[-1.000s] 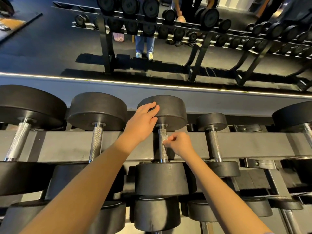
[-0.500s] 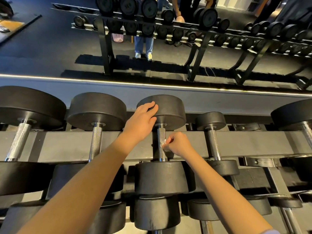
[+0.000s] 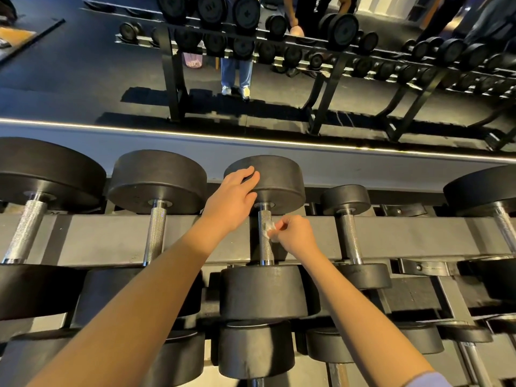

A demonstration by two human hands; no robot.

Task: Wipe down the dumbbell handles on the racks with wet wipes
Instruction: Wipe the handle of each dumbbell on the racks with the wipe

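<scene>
A black dumbbell with a knurled steel handle [image 3: 264, 241] lies across the grey rack rail [image 3: 106, 238] in the middle of the row. My left hand [image 3: 233, 201] rests with straight fingers on the dumbbell's far head [image 3: 282, 182]. My right hand [image 3: 293, 234] pinches a small white wet wipe [image 3: 269, 229] and holds it against the right side of the handle, near its upper half. The near head [image 3: 264, 291] sits below my hands.
Bigger dumbbells [image 3: 157, 230] lie to the left, a smaller one [image 3: 349, 236] to the right, and more on the lower tier [image 3: 255, 350]. A mirror behind the rack reflects a second rack [image 3: 321, 51] and a person's legs [image 3: 237, 74].
My right hand with the wipe has slid a little up and down the handle and now sits slightly higher. My left hand has stayed on the far head.
</scene>
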